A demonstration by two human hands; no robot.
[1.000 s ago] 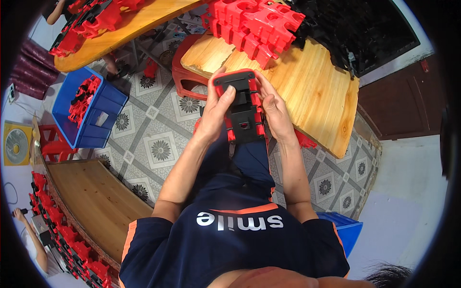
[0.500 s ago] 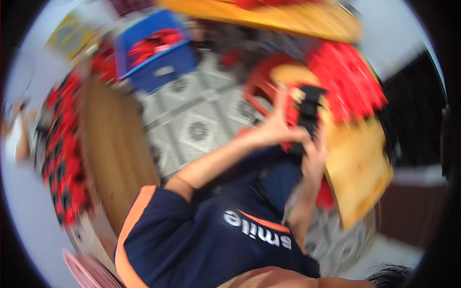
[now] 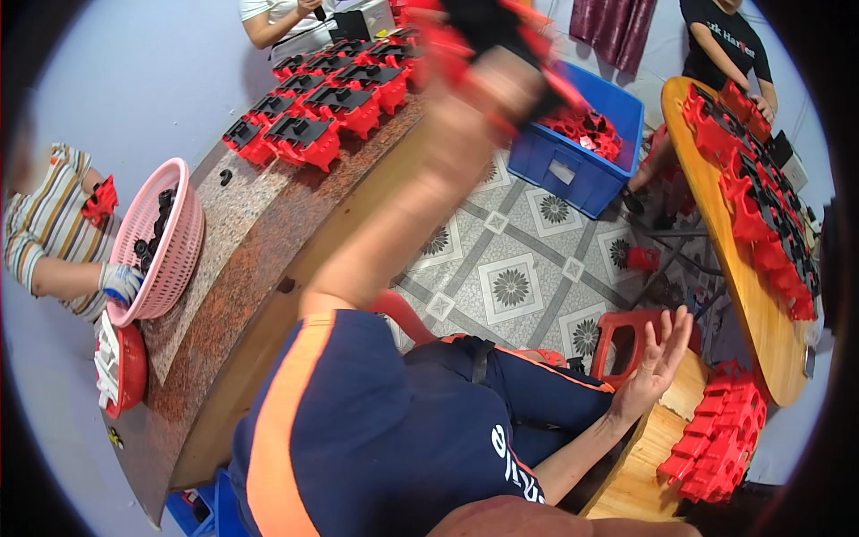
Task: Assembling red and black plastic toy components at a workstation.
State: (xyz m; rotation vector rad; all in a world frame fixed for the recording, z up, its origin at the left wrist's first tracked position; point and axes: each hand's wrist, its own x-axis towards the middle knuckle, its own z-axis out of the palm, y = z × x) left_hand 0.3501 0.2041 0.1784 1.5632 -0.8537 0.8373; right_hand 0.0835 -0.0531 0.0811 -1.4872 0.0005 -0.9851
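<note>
Left of the blue bin (image 3: 598, 186), left hand (image 3: 499, 88) gripping a red-and-black part (image 3: 488, 25), which a loose hold could drop; right hand (image 3: 651, 369) open, empty.

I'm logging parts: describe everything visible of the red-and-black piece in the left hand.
The held piece is blurred, and the picture's top edge cuts it off. Its red and black portions look like plastic. The left hand holds it up, and in the picture it appears between the similar pieces on the counter and the blue bin. Its tilt and finer details cannot be told.
</note>
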